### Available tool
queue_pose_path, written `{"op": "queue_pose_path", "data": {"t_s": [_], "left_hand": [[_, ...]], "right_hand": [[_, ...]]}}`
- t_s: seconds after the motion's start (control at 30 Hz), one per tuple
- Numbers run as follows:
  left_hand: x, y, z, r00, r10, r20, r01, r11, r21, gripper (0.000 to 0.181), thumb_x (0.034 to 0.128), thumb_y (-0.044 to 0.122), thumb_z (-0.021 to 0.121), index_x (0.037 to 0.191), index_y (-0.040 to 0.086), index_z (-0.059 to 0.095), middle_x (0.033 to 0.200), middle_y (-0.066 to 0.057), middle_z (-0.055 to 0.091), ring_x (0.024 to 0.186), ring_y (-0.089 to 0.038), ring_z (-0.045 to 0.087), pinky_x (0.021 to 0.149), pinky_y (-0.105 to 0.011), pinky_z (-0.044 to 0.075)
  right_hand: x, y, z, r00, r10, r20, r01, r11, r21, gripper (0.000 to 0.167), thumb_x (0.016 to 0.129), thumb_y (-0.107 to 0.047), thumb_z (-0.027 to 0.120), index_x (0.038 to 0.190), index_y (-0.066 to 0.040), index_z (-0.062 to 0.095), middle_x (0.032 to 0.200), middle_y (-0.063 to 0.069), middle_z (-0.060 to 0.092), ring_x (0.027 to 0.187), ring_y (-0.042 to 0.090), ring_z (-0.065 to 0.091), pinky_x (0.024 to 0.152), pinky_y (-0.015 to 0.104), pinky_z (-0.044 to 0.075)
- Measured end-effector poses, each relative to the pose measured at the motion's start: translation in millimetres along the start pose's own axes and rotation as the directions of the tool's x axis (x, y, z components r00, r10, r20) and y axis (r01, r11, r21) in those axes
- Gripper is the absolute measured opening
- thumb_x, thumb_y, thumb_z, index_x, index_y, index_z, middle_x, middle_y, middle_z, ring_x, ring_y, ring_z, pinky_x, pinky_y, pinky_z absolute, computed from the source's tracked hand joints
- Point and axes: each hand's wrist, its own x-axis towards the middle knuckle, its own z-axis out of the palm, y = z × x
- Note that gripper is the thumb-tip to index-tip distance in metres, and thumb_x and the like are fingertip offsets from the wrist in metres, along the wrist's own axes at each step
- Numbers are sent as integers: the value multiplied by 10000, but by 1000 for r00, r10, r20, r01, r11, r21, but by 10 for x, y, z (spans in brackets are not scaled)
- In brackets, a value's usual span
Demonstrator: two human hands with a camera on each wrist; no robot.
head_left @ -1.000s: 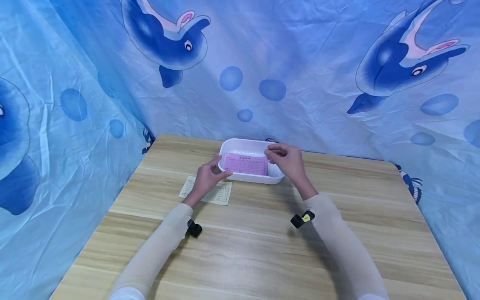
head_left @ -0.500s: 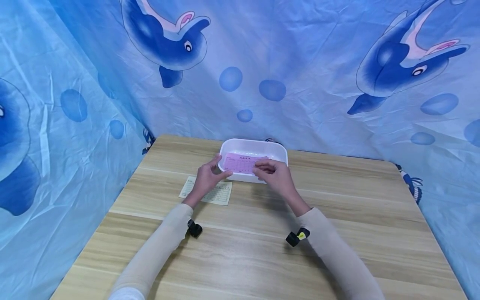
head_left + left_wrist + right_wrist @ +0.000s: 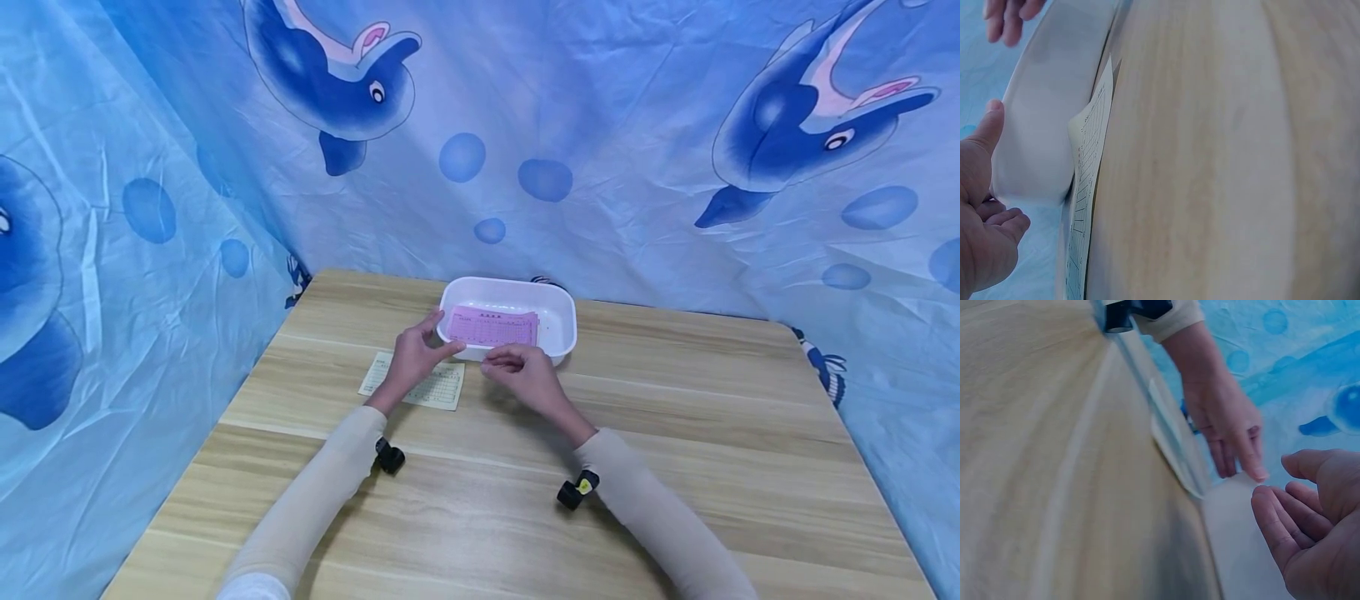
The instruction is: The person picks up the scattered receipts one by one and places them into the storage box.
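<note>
A white plastic basin (image 3: 557, 333) stands near the table's back edge, with a small pile of pink printed slips (image 3: 491, 330) in its left part. My left hand (image 3: 412, 358) grips its front left corner, the thumb (image 3: 992, 122) on the front side and fingers at the end wall. Just before the front rim is my right hand (image 3: 527, 377), fingers loosely bent, thumb and fingertips apart in the right wrist view, holding nothing. A pale printed slip (image 3: 444, 388) lies on the table, partly under my left forearm and hand; its edge curls up in the left wrist view.
The wooden table (image 3: 480, 517) spreads out before me. Blue cloth (image 3: 615, 242) printed with dolphins hangs behind its back edge and at the left. Tasselled cords (image 3: 823, 367) hang at the table's corners.
My right hand has moved left and toward me, from over the basin's right end, across the pink slips, to just before the front rim. My left hand has stayed on the basin.
</note>
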Motion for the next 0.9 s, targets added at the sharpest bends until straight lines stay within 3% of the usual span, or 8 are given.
{"op": "queue_pose_path", "data": {"t_s": [0.2, 0.57, 0.9], "left_hand": [[5, -4, -2, 1000, -2, 2, 2, 1000, -10, 870, 852, 375, 844, 1529, 22, 426, 1625, -112, 339, 1505, -262, 331, 1201, -411, 338], [12, -11, -9, 1000, 12, 4, -11, 1000, -10, 870, 854, 363, 844, 1524, 7, 420, 1622, -150, 336, 1503, -273, 332, 1197, -404, 340], [-4, -3, -3, 1000, 2, 3, -2, 1000, 8, 851, 861, 374, 836, 1525, 27, 432, 1621, -133, 343, 1501, -256, 338, 1193, -396, 351]], "right_hand": [[12, 139, 141, 998, 36, 49, -36, 999, 0, 330, 906, -143, 794, 1179, 28, 719, 1112, 135, 758, 943, 213, 755, 768, 273, 620], [135, 284, 337, 999, 47, 20, -47, 998, -29, 372, 874, -140, 819, 1206, -1, 724, 1145, 145, 751, 1027, 258, 727, 844, 307, 611], [202, 314, 448, 998, -8, 55, 14, 994, -111, 335, 865, -158, 823, 1167, -29, 757, 1163, 109, 751, 1040, 231, 709, 847, 317, 601]]}}
